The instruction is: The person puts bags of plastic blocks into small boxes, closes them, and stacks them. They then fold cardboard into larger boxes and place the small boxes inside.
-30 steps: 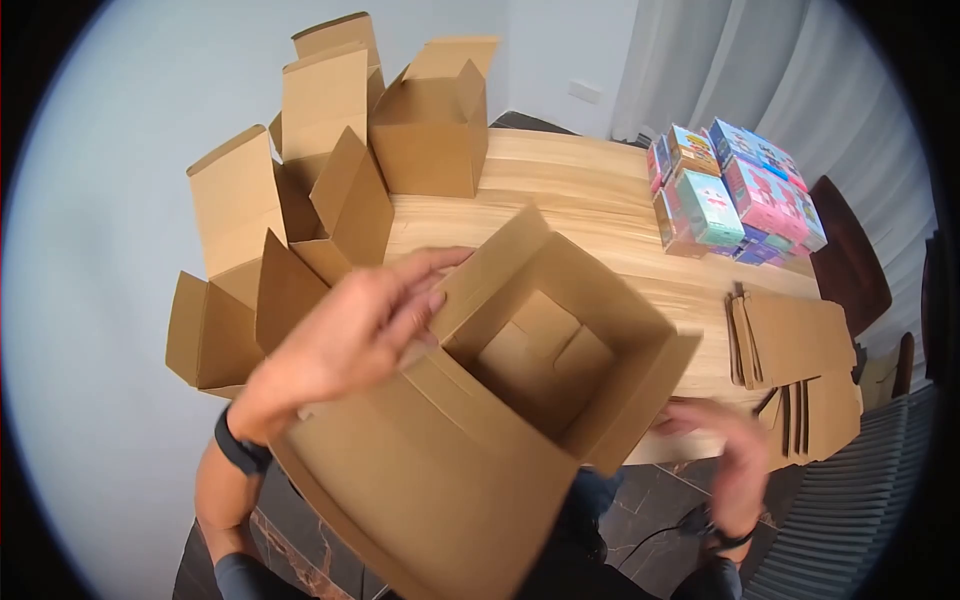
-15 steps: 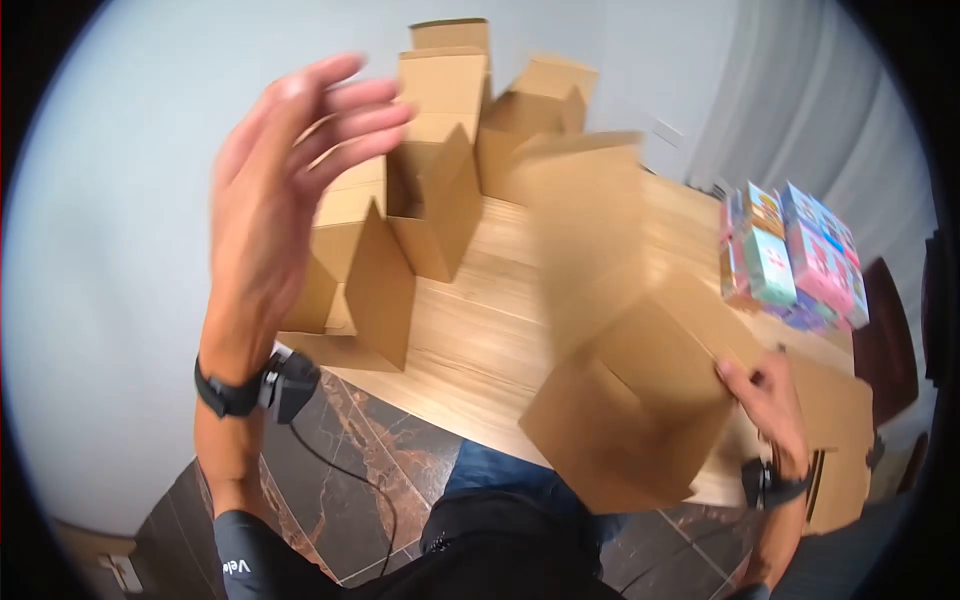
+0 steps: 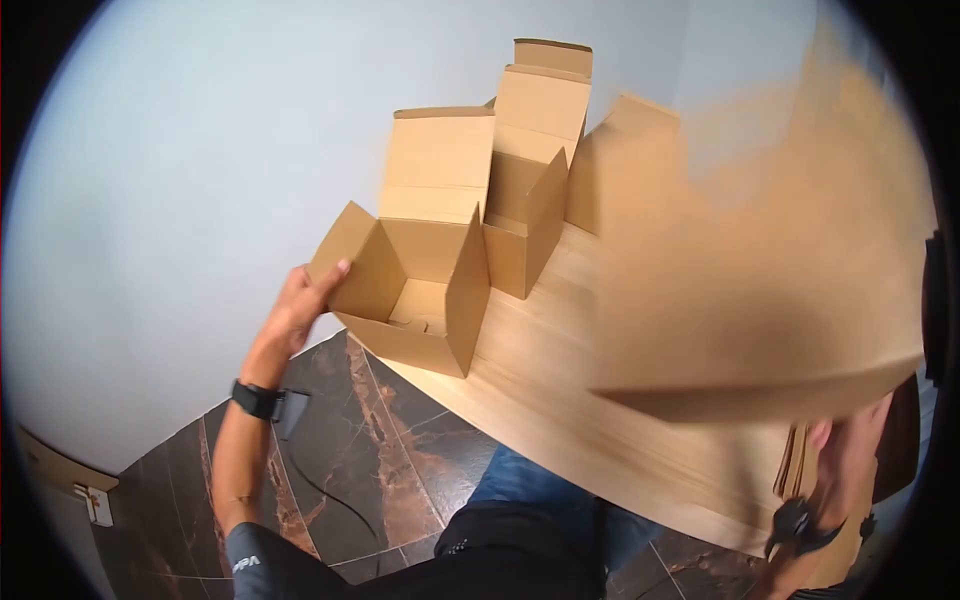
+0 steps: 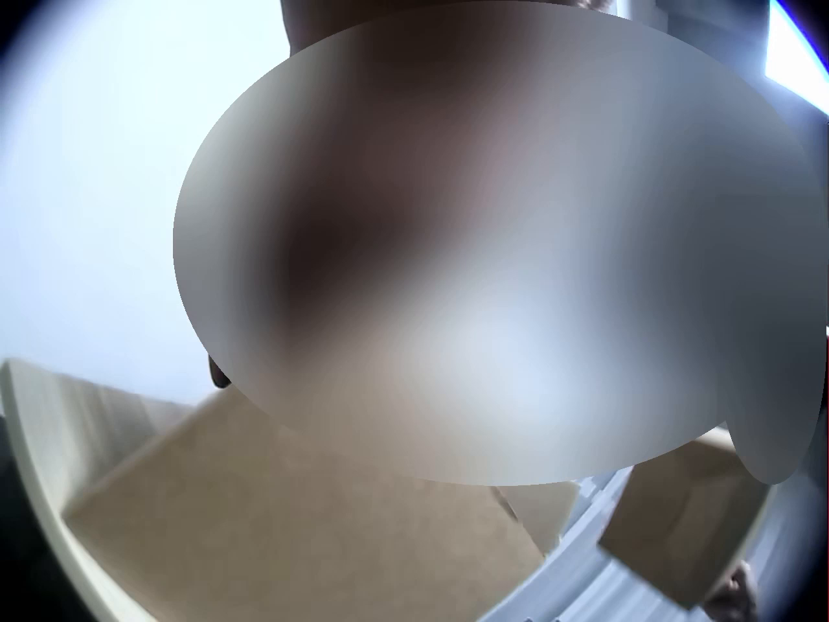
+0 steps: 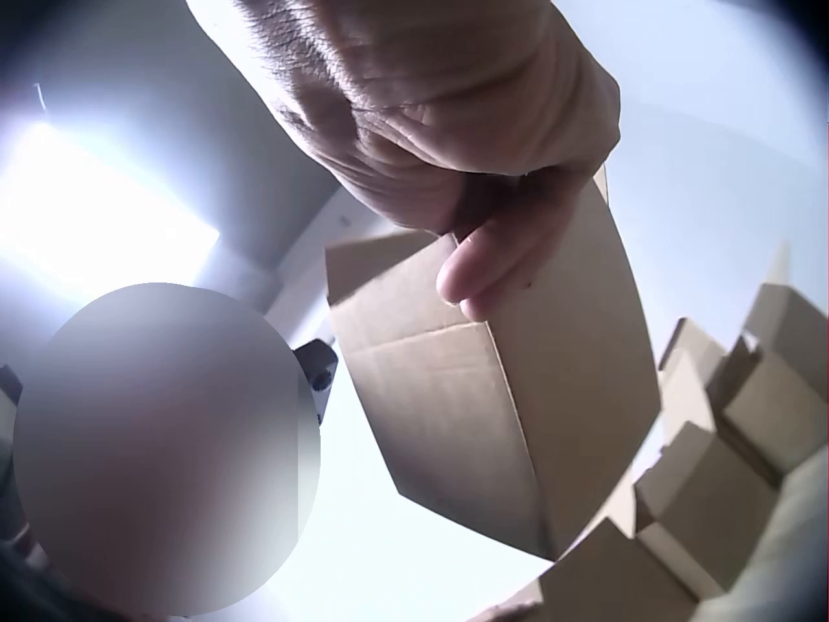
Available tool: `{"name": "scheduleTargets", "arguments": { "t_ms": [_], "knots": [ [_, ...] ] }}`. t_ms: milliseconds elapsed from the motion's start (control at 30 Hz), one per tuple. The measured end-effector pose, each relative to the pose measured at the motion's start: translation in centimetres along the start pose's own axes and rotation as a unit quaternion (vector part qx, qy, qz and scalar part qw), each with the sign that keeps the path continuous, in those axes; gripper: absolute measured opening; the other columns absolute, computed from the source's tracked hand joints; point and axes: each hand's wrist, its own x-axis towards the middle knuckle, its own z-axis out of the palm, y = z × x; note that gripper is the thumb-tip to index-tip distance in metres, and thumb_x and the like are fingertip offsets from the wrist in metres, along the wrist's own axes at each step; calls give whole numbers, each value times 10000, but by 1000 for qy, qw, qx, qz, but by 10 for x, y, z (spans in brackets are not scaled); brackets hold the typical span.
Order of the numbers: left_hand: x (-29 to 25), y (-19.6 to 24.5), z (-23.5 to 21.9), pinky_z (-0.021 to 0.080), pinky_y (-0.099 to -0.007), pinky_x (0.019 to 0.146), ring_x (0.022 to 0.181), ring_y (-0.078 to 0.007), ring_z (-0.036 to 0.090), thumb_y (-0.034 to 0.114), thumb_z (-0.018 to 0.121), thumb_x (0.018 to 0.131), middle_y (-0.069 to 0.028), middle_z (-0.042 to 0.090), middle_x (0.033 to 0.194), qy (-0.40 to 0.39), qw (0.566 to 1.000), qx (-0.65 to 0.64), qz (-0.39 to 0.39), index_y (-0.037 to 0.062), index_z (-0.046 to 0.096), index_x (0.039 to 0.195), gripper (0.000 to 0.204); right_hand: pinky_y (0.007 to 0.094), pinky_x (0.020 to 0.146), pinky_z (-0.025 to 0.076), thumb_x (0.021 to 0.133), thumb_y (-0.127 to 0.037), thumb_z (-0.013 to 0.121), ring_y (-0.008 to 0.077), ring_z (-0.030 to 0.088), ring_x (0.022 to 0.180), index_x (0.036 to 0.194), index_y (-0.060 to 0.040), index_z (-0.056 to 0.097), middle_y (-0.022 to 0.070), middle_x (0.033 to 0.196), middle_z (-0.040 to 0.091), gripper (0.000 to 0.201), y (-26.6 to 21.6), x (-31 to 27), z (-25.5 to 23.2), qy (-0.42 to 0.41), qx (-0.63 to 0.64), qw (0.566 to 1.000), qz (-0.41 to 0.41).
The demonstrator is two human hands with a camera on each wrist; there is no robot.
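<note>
At the table's left corner stands an open cardboard box (image 3: 410,340) with its flaps up. My left hand (image 3: 305,300) pinches this box's left side flap, thumb on the inner face. A second cardboard box (image 3: 760,300), blurred, is raised at the right in the head view and hides part of the table. Below it shows my right hand (image 3: 852,455). In the right wrist view the fingers of that hand curl over an edge of the raised box (image 5: 441,402). A blurred patch covers most of the left wrist view; a cardboard panel (image 4: 311,518) shows beneath it.
Behind the left box stands another open box (image 3: 510,255), and a further one (image 3: 590,180) is partly hidden by the raised box. Flat folded cardboard (image 3: 793,460) lies at the wooden table's (image 3: 560,400) right end. A wall borders the left side.
My left hand has come off the carried box, swung left and taken the corner box's flap. The carried box has moved right and up with my right hand. The head view has turned left.
</note>
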Motion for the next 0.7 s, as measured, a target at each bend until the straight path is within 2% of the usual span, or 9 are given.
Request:
{"name": "scheduleTargets", "arguments": {
  "t_ms": [67,133,167,233,300,433,567,600,700],
  "knots": [
    [7,-13,45,506,-388,974,1165,-222,621,404,693,995,-136,659,1316,18,997,-80,16,-42,555,1435,642,245,464,471,994,-241,612,130,591,494,1275,50,541,83,774,671,411,-52,31,58,-94,3,992,-83],
    [16,-1,50,501,-348,955,1103,-188,629,426,635,1035,-102,703,1184,106,975,-59,184,-45,640,1292,536,249,502,482,984,-229,602,126,597,514,1272,62,564,79,787,686,412,-86,57,143,-181,32,974,-132],
    [18,-6,40,484,-331,944,1088,-166,597,470,611,1042,-85,693,1168,11,996,-70,51,-41,659,1244,551,251,521,488,979,-224,597,124,601,524,1271,68,575,77,793,693,414,-94,72,189,-235,28,961,-142],
    [29,-5,54,474,-318,919,1055,-159,579,489,594,1046,-64,687,1118,34,993,-104,45,-31,668,1224,555,273,555,520,956,-187,565,137,632,535,1328,121,529,74,750,695,484,-89,93,271,-287,80,934,-198],
    [41,-13,58,489,-333,933,1079,-175,598,476,607,1039,-75,680,1160,36,984,-139,106,-44,628,1281,574,415,651,592,925,-162,588,299,751,674,1242,182,484,230,802,707,479,-105,88,317,-290,-62,942,-160],
    [51,-29,49,492,-394,951,1136,-204,587,382,668,1011,-68,622,1284,55,969,-196,138,33,488,1451,590,513,775,588,909,-123,577,406,752,822,1231,184,517,311,836,699,449,-88,90,322,-273,-261,885,-270],
    [49,-12,50,456,-395,1089,1343,-234,505,292,587,1037,-150,499,1492,8,985,-142,96,1,396,1533,606,471,628,554,806,-113,604,405,689,711,1029,126,630,243,681,635,328,-105,95,296,-203,-355,774,-483],
    [46,-1,59,421,-401,1118,1365,-247,484,351,548,1053,-161,484,1512,72,964,-202,159,10,375,1556,632,467,605,543,801,-110,604,420,686,723,909,101,668,240,685,634,245,-110,97,291,-166,-340,721,-580],
    [38,11,60,294,-428,1210,1446,-276,400,540,408,1078,-178,421,1580,149,875,-285,361,48,285,1624,745,448,630,490,711,-38,618,395,678,733,748,64,704,223,780,701,139,-129,88,294,-192,-371,677,-606]
  ]
}}
